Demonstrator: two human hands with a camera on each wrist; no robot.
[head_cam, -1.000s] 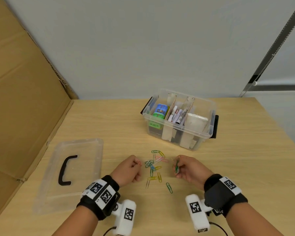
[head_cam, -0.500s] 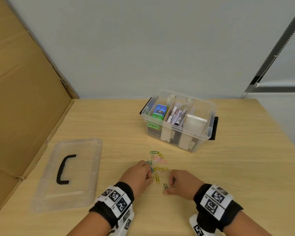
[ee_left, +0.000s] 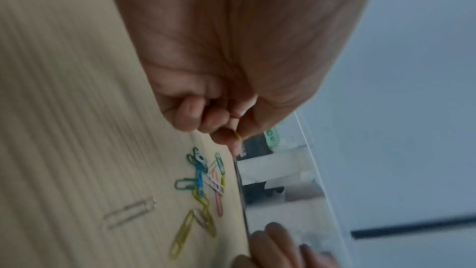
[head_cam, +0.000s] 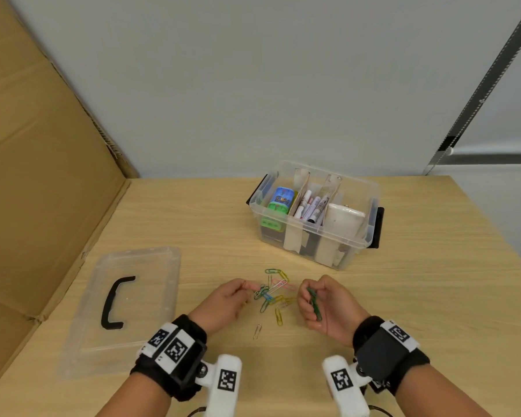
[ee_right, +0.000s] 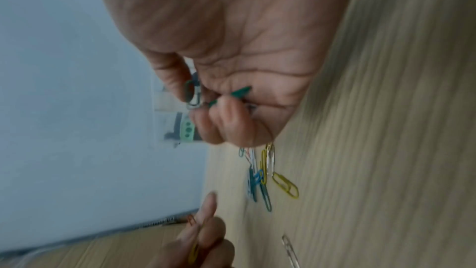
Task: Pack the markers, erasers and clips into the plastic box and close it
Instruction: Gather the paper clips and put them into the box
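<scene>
- While loose paper clips [head_cam: 272, 293] lie on the table [head_cam: 418, 296] between both hands, the right hand [head_cam: 322, 308] curls round green clips [head_cam: 314, 303].
- Left hand [head_cam: 226, 302] pinches clips [ee_left: 237, 135].
- Plastic box [head_cam: 313, 213] stands open beyond; lid [head_cam: 124, 308] lies left.

I sat at a light wooden desk [head_cam: 433, 296] pushed against a plain pale grey-blue wall [head_cam: 253, 85]. A brown cardboard sheet [head_cam: 42, 176] stood along my left; a dark metal rail [head_cam: 491, 76] slanted up at right.
</scene>
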